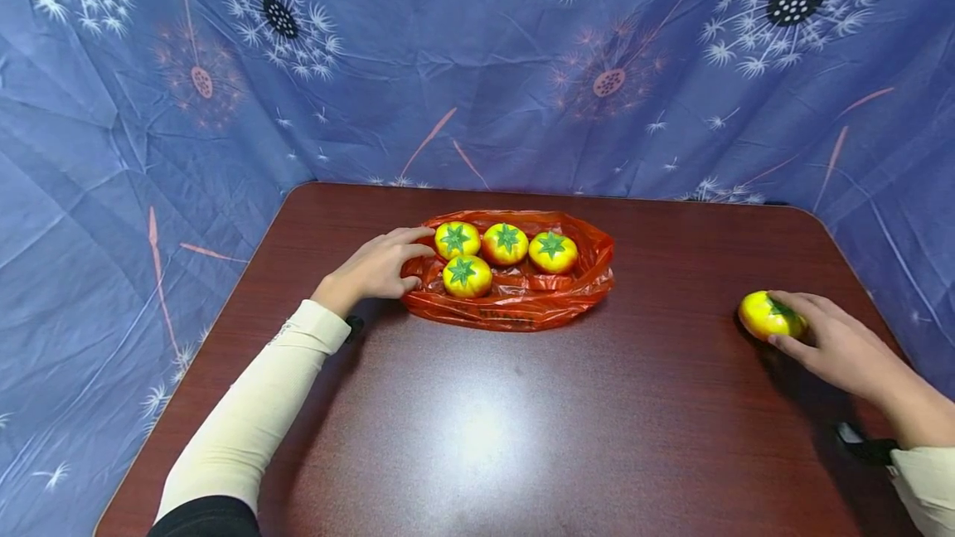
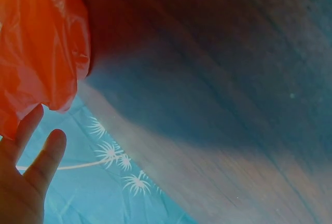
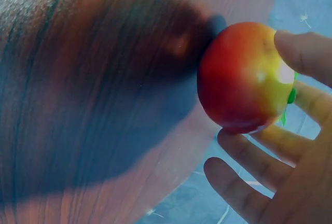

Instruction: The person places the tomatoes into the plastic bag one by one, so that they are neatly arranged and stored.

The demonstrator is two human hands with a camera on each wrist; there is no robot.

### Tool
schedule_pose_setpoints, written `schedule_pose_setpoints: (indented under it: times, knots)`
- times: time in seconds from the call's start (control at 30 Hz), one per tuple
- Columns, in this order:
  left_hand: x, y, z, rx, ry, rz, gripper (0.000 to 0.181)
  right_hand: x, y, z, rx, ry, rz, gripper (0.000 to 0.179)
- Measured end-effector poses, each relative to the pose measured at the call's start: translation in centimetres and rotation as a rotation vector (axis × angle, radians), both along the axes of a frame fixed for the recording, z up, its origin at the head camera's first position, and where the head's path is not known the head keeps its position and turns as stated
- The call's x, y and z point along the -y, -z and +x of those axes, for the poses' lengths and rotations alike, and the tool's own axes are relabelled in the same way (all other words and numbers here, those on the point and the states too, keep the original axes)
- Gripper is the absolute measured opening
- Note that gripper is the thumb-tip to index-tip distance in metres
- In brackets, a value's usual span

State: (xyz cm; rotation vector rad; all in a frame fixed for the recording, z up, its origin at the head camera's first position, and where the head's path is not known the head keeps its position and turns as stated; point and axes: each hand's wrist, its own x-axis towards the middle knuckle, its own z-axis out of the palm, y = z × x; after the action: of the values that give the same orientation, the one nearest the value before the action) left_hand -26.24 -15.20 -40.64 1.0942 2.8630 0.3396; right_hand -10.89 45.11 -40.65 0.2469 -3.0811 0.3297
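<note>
In the head view, a red plastic bag (image 1: 515, 317) lies spread open on the table, with several yellow-red tomatoes (image 1: 466, 277) inside, green star-shaped tops facing up. My left hand (image 1: 376, 265) is at the bag's left rim with fingers spread. One of its fingers meets the red plastic (image 2: 44, 42) in the left wrist view. Far to the right, my right hand (image 1: 843, 342) holds a single tomato (image 1: 764, 315) between thumb and fingers, at the tabletop. The right wrist view shows this tomato's (image 3: 238, 79) red underside, the thumb on one side and fingers on the other.
The dark reddish-brown table (image 1: 418, 404) has a bright glare spot near its front middle. Blue cloth (image 1: 462, 65) with dandelion prints hangs behind the table and at both sides. A stretch of bare tabletop lies between the bag and the right hand.
</note>
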Motion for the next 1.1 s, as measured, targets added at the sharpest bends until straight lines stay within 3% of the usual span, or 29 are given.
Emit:
schedule_pose_setpoints:
  times: [0.23, 0.4, 0.67, 1.1]
  knots:
    - [0.0, -0.1, 0.1, -0.004, 0.003, 0.004, 0.045, -0.7, 0.2, -0.3, 0.021, 0.017, 0.002, 0.069]
    - [-0.1, -0.2, 0.2, -0.007, 0.001, 0.004, 0.044, -1.5, 0.4, -0.5, -0.042, -0.028, 0.030, 0.067]
    - [-0.1, -0.3, 0.3, -0.014, 0.000, -0.002, 0.044, -1.4, 0.7, -0.4, -0.066, -0.018, 0.058, 0.064]
    - [-0.1, -0.4, 0.5, 0.006, -0.007, -0.002, 0.044, -1.3, 0.2, -0.5, 0.003, -0.006, 0.022, 0.066]
